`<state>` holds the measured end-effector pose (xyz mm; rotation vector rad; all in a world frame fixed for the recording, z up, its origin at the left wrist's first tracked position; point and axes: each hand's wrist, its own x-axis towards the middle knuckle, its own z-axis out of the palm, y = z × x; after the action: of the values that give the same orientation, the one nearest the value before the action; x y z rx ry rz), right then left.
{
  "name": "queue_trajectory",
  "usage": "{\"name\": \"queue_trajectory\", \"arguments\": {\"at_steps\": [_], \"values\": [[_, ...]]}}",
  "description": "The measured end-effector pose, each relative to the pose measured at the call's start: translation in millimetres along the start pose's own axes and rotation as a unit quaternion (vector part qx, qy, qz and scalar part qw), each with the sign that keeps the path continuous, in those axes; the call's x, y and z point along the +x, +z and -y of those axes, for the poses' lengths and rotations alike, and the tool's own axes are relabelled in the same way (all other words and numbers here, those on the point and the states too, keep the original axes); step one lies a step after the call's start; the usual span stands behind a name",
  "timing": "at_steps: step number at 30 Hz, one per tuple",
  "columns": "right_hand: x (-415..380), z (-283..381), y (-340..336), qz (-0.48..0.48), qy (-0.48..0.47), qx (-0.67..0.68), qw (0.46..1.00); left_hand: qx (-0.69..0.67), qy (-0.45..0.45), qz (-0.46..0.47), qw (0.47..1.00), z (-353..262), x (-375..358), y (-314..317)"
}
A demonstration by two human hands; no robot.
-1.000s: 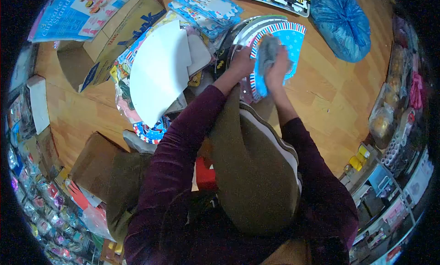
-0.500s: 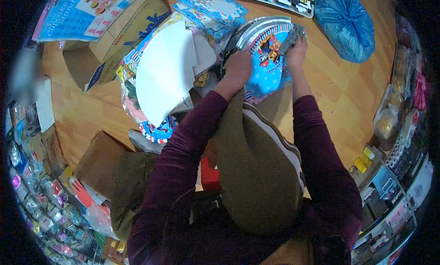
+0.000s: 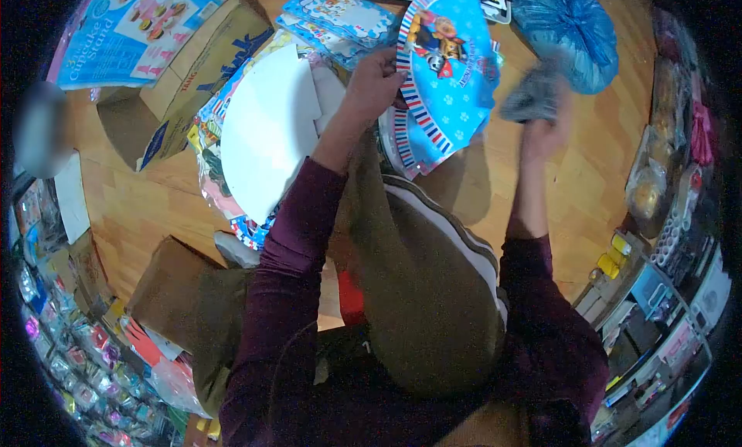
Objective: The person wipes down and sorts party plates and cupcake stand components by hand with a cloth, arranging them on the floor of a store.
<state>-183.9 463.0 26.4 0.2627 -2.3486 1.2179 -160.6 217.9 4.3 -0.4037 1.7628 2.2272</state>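
Note:
My left hand [image 3: 374, 87] grips the left edge of a fan-shaped printed card [image 3: 456, 80], blue with cartoon dogs, paw prints and a striped border. The card is lifted and tilted, with another striped card [image 3: 399, 134] partly showing beneath it. Off to the right, apart from the card, my right hand [image 3: 550, 134] is blurred by motion and holds a crumpled grey cloth [image 3: 532, 95]. A large white fan-shaped card [image 3: 267, 134] lies left of my left hand, on top of colourful printed sheets.
Blue printed sheets [image 3: 340, 20] lie beyond my left hand. A blue plastic bag [image 3: 572, 37] sits at the upper right. At the upper left, a cardboard box [image 3: 189, 72] stands by a cupcake stand pack [image 3: 131, 33]. Packaged goods line both sides of the wooden floor [image 3: 595, 168].
The printed card has risen off the pile in my left hand. My right hand has moved right with the cloth, away from the card.

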Motion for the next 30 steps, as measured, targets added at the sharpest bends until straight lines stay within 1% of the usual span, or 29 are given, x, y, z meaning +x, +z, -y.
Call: {"name": "queue_trajectory", "arguments": {"at_steps": [1,2,3,4,5,6,7,8,10,11,12,13,14,15,16,17,18,19,20,21,22,23,24,25,26,27,28,29,30], "values": [[-9,20,15,0.091,-0.07,-0.087,0.99,-0.001,-0.001,0.004,1.0,5,-1,4],[-27,23,36,0.205,-0.075,-0.048,0.975,0.034,-0.014,-0.003,0.999,10,0,8],[-52,-3,69,0.264,-0.157,-0.008,0.952,0.068,-0.027,-0.012,0.997,18,2,10],[-70,-7,85,0.298,-0.133,-0.041,0.944,0.261,0.076,-0.029,0.962,48,10,2],[-81,-12,96,0.332,-0.11,-0.072,0.934,0.26,0.078,-0.031,0.962,70,10,-3],[-84,-26,103,0.333,-0.113,-0.069,0.934,0.243,0.044,-0.007,0.969,88,10,-8],[-82,-46,109,0.278,-0.082,-0.09,0.953,0.225,0.007,0.017,0.974,98,9,-11],[-79,-65,111,0.224,-0.046,-0.112,0.967,0.224,-0.001,0.015,0.974,104,7,-13],[-56,-84,102,0.161,-0.028,-0.168,0.972,0.243,0.068,0.009,0.968,111,5,-15],[-32,-76,88,0.18,0.184,-0.077,0.963,0.247,0.092,0.007,0.965,98,5,-11],[-13,-85,71,0.146,0.214,-0.161,0.952,0.252,0.116,0.004,0.961,85,4,-7],[6,-134,56,0.011,0.288,0.197,0.937,0.261,0.138,0.0,0.955,38,-8,7],[27,-156,23,-0.029,0.278,0.327,0.903,0.27,0.158,-0.004,0.95,-3,-20,18],[48,-175,-10,-0.07,0.262,0.461,0.845,0.269,0.159,-0.007,0.95,-28,-28,25],[70,-195,-42,-0.103,0.242,0.576,0.774,0.369,0.264,-0.02,0.891,-50,-35,31],[77,-170,-70,-0.184,0.13,0.208,0.952,0.459,0.363,-0.032,0.81,-60,-38,36],[80,-156,-95,-0.236,0.181,0.286,0.911,0.458,0.367,-0.033,0.809,-60,-36,39],[80,-153,-125,-0.268,0.187,0.301,0.896,0.486,0.423,-0.05,0.763,-58,-35,44],[76,-153,-158,-0.294,0.183,0.314,0.884,0.51,0.476,-0.065,0.714,-53,-34,47],[67,-152,-183,-0.316,0.177,0.309,0.88,0.507,0.479,-0.061,0.714,-41,-31,46],[56,-151,-204,-0.327,0.169,0.277,0.887,0.529,0.492,-0.047,0.69,-21,-23,42],[48,-156,-211,-0.318,0.158,0.127,0.926,0.55,0.506,-0.033,0.664,-1,-14,37],[40,-163,-219,-0.317,0.15,-0.029,0.936,0.563,0.503,-0.027,0.655,23,-8,31],[30,-142,-204,-0.231,0.139,0.117,0.956,0.577,0.498,-0.021,0.647,43,-3,25],[18,-116,-184,-0.136,0.127,0.258,0.948,0.575,0.498,-0.017,0.649,56,-1,20],[10,-101,-171,-0.037,0.112,0.393,0.912,0.593,0.467,-0.013,0.656,65,0,15],[-4,-89,-127,-0.045,0.146,0.272,0.95,0.611,0.436,-0.009,0.661,70,1,12],[-18,-78,-83,-0.044,0.183,0.15,0.971,0.61,0.436,-0.007,0.661,71,0,11],[-27,-76,-47,0.012,0.194,-0.008,0.981,0.609,0.419,-0.048,0.672,71,-2,9]]}}
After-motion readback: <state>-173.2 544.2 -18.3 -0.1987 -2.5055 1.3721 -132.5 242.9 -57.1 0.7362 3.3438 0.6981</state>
